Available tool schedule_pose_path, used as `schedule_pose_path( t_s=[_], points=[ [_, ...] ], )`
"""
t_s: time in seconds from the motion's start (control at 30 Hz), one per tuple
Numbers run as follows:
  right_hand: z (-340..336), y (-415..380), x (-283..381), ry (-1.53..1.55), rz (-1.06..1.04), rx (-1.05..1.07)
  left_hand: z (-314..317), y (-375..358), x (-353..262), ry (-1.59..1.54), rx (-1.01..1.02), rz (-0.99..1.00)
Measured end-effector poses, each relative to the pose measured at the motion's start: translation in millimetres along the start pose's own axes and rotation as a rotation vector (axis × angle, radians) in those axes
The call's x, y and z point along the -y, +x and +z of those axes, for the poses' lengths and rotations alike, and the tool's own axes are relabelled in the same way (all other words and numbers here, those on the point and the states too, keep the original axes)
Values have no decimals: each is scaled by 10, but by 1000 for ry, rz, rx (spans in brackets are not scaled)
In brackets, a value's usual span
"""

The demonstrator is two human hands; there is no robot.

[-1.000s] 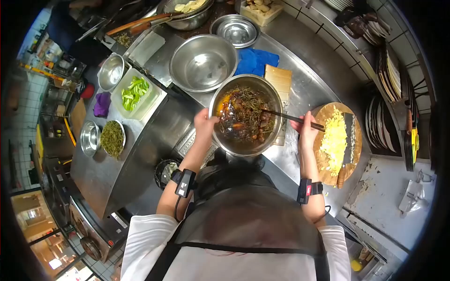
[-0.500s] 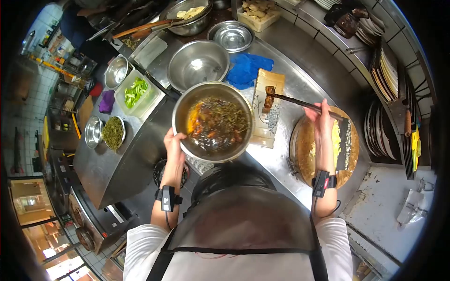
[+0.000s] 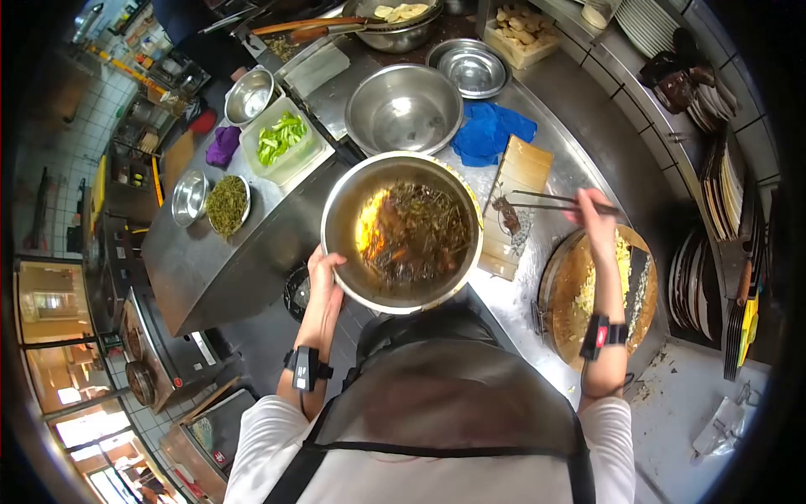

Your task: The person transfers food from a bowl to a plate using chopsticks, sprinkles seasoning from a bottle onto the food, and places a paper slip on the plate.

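Note:
My left hand grips the near-left rim of a metal mixing bowl. Inside the bowl, dark shredded greens and brown chunks sit in oily liquid. To the right, my right hand is closed around a pair of dark chopsticks. Their tips are spread just above a dark brown piece of food, which appears to lie on a patterned rectangular plate. Below my right hand is a round wooden chopping board with chopped yellow pieces and a cleaver blade on it.
Beyond the held bowl stand a large metal bowl, two nested bowls and a blue cloth. A tub of green slices and a bowl of dark greens are left. Plates fill the right shelf.
The chopsticks, earlier closed on the brown food piece, have parted, and the piece now rests lower on the plate. The whole view has shifted, with the counter items further right.

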State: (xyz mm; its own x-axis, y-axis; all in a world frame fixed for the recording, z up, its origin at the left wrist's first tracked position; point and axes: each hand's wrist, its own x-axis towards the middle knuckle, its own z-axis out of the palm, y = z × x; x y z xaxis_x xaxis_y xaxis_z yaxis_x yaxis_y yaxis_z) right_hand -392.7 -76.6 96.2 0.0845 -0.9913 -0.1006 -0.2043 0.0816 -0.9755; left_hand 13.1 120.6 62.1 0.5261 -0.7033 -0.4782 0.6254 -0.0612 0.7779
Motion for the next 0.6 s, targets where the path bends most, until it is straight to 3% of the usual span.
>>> schedule_pose_path(
  t_s=[0.1,0.17,0.37,0.43,0.5,0.6],
  points=[
    [-74,-355,371,124,-100,-201,250,101,113,137,72,-42],
    [-43,-545,567,271,-177,-291,582,263,414,344,200,141],
    [79,-934,617,27,-77,-94,513,343,168,51,241,-138],
    [229,-906,513,61,-10,-86,580,464,378,199,217,-121],
    [286,-878,485,23,-35,-94,763,567,687,217,319,-48],
    [231,-870,441,32,39,-146,925,519,672,216,354,-103]
  ],
)
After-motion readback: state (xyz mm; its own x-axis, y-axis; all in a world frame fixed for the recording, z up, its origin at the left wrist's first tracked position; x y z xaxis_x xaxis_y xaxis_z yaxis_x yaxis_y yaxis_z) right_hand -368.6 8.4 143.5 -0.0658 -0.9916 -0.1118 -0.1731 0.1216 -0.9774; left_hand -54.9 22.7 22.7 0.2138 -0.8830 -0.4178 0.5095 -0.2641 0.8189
